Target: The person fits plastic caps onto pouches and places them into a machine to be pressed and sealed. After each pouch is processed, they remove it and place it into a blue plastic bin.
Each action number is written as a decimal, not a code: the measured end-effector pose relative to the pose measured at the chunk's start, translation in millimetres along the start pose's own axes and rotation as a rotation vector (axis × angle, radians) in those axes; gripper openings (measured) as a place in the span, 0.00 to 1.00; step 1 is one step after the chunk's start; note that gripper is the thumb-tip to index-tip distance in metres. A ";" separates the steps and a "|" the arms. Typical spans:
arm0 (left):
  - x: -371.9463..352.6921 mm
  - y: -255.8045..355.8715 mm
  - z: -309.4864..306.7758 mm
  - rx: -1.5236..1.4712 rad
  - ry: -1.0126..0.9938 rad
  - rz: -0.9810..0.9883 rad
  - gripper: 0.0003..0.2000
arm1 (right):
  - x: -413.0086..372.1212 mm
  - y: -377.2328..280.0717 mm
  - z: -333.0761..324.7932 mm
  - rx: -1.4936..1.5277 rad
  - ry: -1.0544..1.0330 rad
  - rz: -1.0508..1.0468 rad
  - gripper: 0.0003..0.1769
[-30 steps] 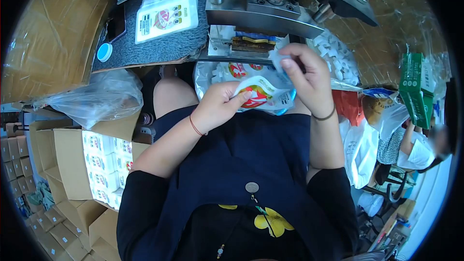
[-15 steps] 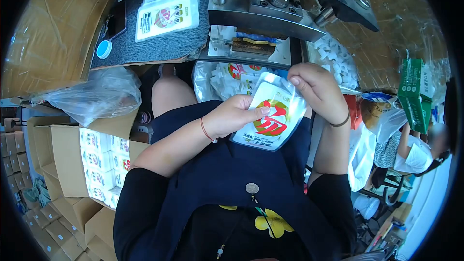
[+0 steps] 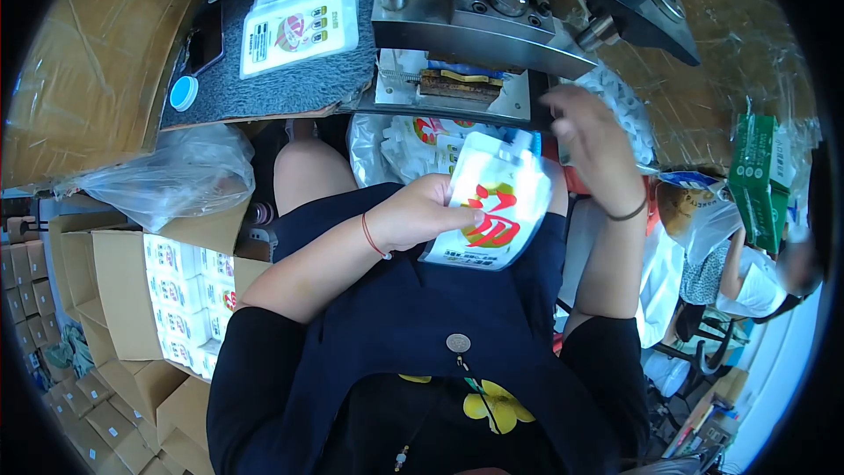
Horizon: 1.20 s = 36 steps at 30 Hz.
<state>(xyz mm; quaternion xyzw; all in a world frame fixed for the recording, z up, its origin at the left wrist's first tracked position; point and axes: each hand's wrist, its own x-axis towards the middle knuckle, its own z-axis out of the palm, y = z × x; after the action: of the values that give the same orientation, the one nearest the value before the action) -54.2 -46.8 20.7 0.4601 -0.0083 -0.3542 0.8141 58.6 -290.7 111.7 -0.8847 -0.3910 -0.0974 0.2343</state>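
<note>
Left hand [image 3: 422, 211]: thumb and fingers clamped on the left edge of one pouch [image 3: 494, 211], white with a red logo, held upright over the lap, in front of the dark dress [image 3: 413, 299]. One red cord [image 3: 374, 236] on the left wrist. Right hand [image 3: 596, 148]: raised just right of the pouch's top corner, not touching it; motion-blurred, so whether the fingers were spread or curled could not be told. One dark band [image 3: 629, 211] on the right wrist. Behind the pouch, on the lap, one clear bag [image 3: 400, 141] held more pouches of the same print; count not readable through the plastic. Past the right hand lay a heap of white caps [image 3: 620, 105], too many and too small to count. Above both hands: one metal sealing machine [image 3: 492, 22]. Left of it, one grey mat [image 3: 290, 75] carried a fanned stack of flat pouches [image 3: 299, 26], one face fully visible and several edges behind it, plus one blue cap [image 3: 183, 93] at the mat's left edge. Below the mat hung one crumpled plastic bag [image 3: 167, 176]. Lower left: one open carton [image 3: 119, 299] held white packs [image 3: 189, 299] in rows, overlapping, no firm count. Far right: a stack of green boxes [image 3: 756, 176] and one other person [image 3: 747, 268], seated, well apart.
</note>
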 end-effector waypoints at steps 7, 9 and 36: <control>11.0 41.8 -38.8 -0.133 0.168 0.120 0.16 | -33.4 57.7 -3.9 0.058 -0.276 0.214 0.19; 11.6 50.6 -42.2 -0.163 0.198 0.069 0.17 | -36.8 64.9 -6.6 0.125 -0.352 0.238 0.18; -28.9 32.3 -37.2 0.653 0.456 0.457 0.08 | 23.2 -61.2 32.9 0.536 0.228 0.094 0.09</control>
<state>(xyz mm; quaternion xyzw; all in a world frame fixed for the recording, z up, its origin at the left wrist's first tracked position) -44.9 8.2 32.7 0.7450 -0.0414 -0.0341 0.6649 28.7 -223.7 112.0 -0.7917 -0.3328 -0.0785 0.5062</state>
